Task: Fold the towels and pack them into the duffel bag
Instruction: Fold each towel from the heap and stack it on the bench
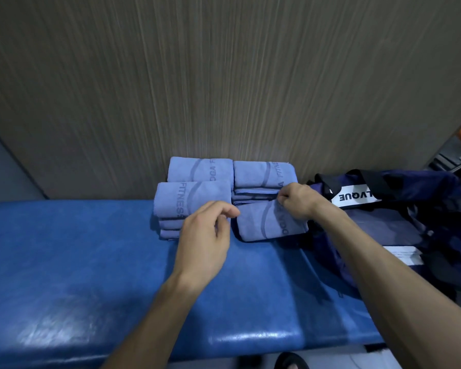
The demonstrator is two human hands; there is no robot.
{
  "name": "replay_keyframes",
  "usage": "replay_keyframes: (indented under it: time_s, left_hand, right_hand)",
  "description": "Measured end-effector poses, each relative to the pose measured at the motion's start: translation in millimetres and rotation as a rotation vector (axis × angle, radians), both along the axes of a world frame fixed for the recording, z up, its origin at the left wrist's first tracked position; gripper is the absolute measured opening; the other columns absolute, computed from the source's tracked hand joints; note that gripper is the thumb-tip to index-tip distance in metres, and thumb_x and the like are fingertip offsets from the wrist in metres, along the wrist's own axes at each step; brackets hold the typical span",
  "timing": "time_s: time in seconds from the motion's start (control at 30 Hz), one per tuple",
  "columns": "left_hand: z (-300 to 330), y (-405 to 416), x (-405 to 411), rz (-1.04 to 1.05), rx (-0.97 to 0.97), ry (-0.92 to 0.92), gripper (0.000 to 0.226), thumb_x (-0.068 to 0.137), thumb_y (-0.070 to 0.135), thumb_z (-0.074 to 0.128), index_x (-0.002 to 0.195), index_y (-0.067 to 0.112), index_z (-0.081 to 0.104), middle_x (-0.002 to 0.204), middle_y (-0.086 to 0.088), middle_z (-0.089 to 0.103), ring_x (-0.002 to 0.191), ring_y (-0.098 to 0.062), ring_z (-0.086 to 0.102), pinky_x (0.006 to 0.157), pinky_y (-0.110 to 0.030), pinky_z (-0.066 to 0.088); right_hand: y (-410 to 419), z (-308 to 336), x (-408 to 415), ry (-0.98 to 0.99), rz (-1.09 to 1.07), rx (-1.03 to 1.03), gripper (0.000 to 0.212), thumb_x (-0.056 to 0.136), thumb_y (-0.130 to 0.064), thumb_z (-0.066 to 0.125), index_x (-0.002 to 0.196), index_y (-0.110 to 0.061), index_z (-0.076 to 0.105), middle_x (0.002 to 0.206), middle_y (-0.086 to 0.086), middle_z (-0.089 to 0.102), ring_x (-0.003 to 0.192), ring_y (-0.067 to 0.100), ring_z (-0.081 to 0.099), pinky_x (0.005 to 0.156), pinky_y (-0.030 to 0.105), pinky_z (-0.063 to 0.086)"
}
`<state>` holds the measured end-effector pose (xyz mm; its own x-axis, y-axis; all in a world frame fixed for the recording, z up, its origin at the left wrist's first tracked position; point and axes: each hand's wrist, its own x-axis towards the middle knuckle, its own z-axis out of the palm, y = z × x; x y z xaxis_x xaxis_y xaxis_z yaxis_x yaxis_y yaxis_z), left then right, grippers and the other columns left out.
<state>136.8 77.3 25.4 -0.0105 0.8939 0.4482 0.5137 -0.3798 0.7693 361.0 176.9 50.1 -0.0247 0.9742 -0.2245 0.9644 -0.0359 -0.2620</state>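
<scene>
Several folded light-blue towels lie on the blue padded bench (77,262) against the wall, in stacks: a front left stack (186,201), a back left towel (200,170), and a back right stack (261,174). A single folded towel (266,225) lies in front of the back right stack. My right hand (296,201) pinches the far right edge of this front towel, fingers curled. My left hand (205,235) hovers at the towel's left edge with loosely curled fingers, holding nothing that I can see. The dark navy duffel bag (399,225) sits at the right end of the bench.
A wood-grain wall panel (224,89) rises directly behind the towels. The bag's black straps (330,182) and a white label face the stacks. A dark shoe (290,362) shows on the floor below the bench's front edge.
</scene>
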Motion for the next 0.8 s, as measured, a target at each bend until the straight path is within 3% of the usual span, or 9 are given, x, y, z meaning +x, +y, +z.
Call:
replay_keyframes:
  time_s: [0.13, 0.27, 0.43, 0.53, 0.57, 0.67, 0.8]
  left_hand:
    - [3, 15, -14, 0.103, 0.215, 0.262, 0.027, 0.092, 0.005, 0.057, 0.108, 0.022, 0.070, 0.116, 0.015, 0.065, 0.112, -0.011, 0.052, 0.096, -0.025, 0.038]
    - [-12, 33, -28, 0.069, 0.070, 0.543, 0.038, 0.098, 0.026, 0.058, 0.136, 0.025, 0.058, 0.147, 0.008, 0.052, 0.141, -0.021, 0.039, 0.120, -0.039, 0.018]
    - [-15, 33, -28, 0.044, 0.048, 0.598, 0.043, 0.099, 0.028, 0.059, 0.141, 0.026, 0.054, 0.149, 0.008, 0.051, 0.144, -0.022, 0.036, 0.124, -0.044, 0.013]
    - [-15, 35, -30, 0.038, 0.046, 0.610, 0.044, 0.099, 0.028, 0.058, 0.143, 0.026, 0.053, 0.150, 0.008, 0.050, 0.145, -0.023, 0.035, 0.124, -0.043, 0.011]
    - [-15, 35, -30, 0.037, 0.044, 0.611, 0.044, 0.099, 0.029, 0.058, 0.143, 0.026, 0.053, 0.150, 0.008, 0.049, 0.145, -0.023, 0.035, 0.124, -0.043, 0.010]
    - [-14, 35, -28, 0.034, 0.041, 0.615, 0.045, 0.099, 0.029, 0.058, 0.143, 0.025, 0.053, 0.150, 0.008, 0.049, 0.145, -0.024, 0.034, 0.124, -0.043, 0.009]
    - [-13, 33, -29, 0.030, 0.052, 0.632, 0.047, 0.096, 0.026, 0.062, 0.142, 0.023, 0.054, 0.150, 0.005, 0.051, 0.143, -0.026, 0.036, 0.122, -0.043, 0.008]
  right_hand:
    - [7, -8, 0, 0.106, -0.007, -0.025, 0.030, 0.100, -0.014, 0.044, 0.075, -0.020, 0.058, 0.094, 0.005, 0.064, 0.092, 0.023, 0.057, 0.078, 0.029, 0.043]
    - [6, -30, -5, 0.147, -0.032, 0.014, 0.025, 0.101, -0.013, 0.045, 0.085, -0.009, 0.065, 0.096, 0.010, 0.070, 0.095, 0.030, 0.062, 0.079, 0.035, 0.047]
    - [-16, -59, -17, -0.056, -0.032, 0.287, 0.018, 0.099, -0.016, 0.043, 0.091, -0.010, 0.058, 0.101, 0.014, 0.066, 0.092, 0.038, 0.059, 0.065, 0.037, 0.035]
    - [-40, -59, -28, -0.117, 0.017, 0.479, 0.037, 0.102, -0.037, 0.030, 0.093, -0.012, 0.056, 0.102, 0.010, 0.062, 0.094, 0.037, 0.057, 0.068, 0.040, 0.041]
    - [-49, -61, -30, -0.162, 0.037, 0.547, 0.040, 0.100, -0.042, 0.032, 0.098, -0.013, 0.059, 0.105, 0.008, 0.062, 0.096, 0.036, 0.058, 0.073, 0.042, 0.046]
    - [-75, -76, -36, -0.298, 0.092, 0.600, 0.038, 0.085, -0.045, 0.066, 0.112, -0.019, 0.062, 0.120, 0.005, 0.059, 0.113, 0.035, 0.056, 0.084, 0.051, 0.052]
    - [-84, -97, -32, -0.319, 0.150, 0.526, 0.065, 0.071, -0.020, 0.080, 0.131, -0.020, 0.056, 0.129, 0.008, 0.053, 0.118, 0.038, 0.054, 0.076, 0.051, 0.055]
